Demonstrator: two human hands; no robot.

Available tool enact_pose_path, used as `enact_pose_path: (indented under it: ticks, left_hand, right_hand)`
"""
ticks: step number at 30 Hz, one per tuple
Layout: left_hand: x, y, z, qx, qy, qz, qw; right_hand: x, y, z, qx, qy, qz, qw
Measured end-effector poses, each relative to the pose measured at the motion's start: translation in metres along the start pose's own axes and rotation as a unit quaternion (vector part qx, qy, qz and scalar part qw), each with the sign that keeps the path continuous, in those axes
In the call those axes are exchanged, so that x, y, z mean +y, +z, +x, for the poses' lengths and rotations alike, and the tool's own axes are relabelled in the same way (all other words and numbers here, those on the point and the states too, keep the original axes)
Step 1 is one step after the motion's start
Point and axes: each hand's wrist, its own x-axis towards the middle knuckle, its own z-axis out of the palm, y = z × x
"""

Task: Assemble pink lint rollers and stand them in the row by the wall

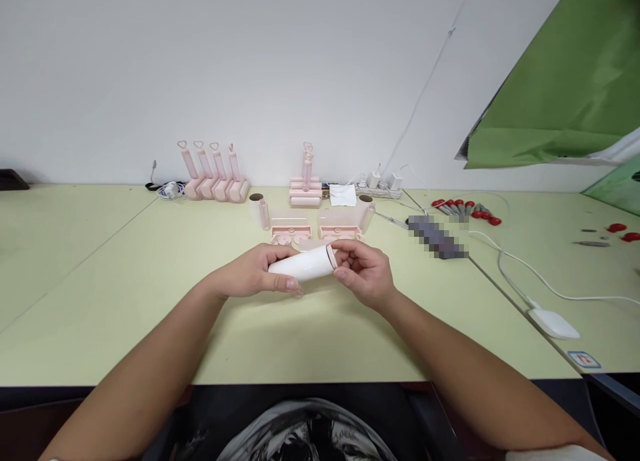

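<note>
At frame centre our left hand (253, 274) grips the white roll (303, 263); right hand (364, 271) fingers pinch its pink-rimmed end. Four finished rollers (214, 174) stand behind; loose pink parts (315, 231) remain unassembled.

A row of four pink handles with heart tops (213, 174) stands at the far edge of the pale green table (100, 294), with a coiled white cable (169, 190) just left of it. Further right lie a stack of pink rollers (305, 193), a folded white cloth (343, 195) and a white power strip (380, 189), and nearer sit two pink trays (316, 231). On the right side lie red-handled tools (467, 211), and a white box on a cord (553, 322) sits nearer.
</note>
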Motion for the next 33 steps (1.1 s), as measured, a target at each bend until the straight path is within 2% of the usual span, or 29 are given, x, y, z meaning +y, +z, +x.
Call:
enact_pose_path:
  ticks: [7, 11, 17, 21, 27, 30, 33]
  left_hand:
    - [0.0, -0.001, 0.0, -0.003, 0.005, 0.006, 1.0]
    - [-0.001, -0.001, 0.0, -0.002, 0.013, -0.014, 1.0]
    - [-0.004, 0.001, 0.001, 0.062, 0.046, -0.035, 0.996]
    - [-0.003, 0.004, 0.002, 0.122, 0.067, -0.036, 0.99]
    - [-0.003, 0.007, 0.002, 0.142, 0.059, -0.008, 0.988]
    - [-0.003, 0.008, 0.002, 0.138, 0.057, 0.002, 0.989]
    - [-0.002, 0.009, 0.002, 0.135, 0.059, 0.009, 0.989]
  right_hand:
    - [-0.003, -0.002, 0.002, -0.012, -0.014, -0.059, 0.998]
    - [-0.001, -0.002, 0.001, -0.008, -0.023, -0.047, 0.999]
    - [-0.002, 0.001, -0.001, 0.04, -0.07, -0.029, 0.996]
    - [-0.002, 0.003, -0.003, 0.02, -0.075, -0.024, 0.997]
    - [0.0, 0.005, -0.005, -0.017, -0.065, -0.01, 0.998]
    - [-0.003, 0.004, -0.003, 0.016, -0.068, 0.008, 0.998]
    - [-0.006, 0.002, 0.0, 0.098, -0.069, 0.028, 0.992]
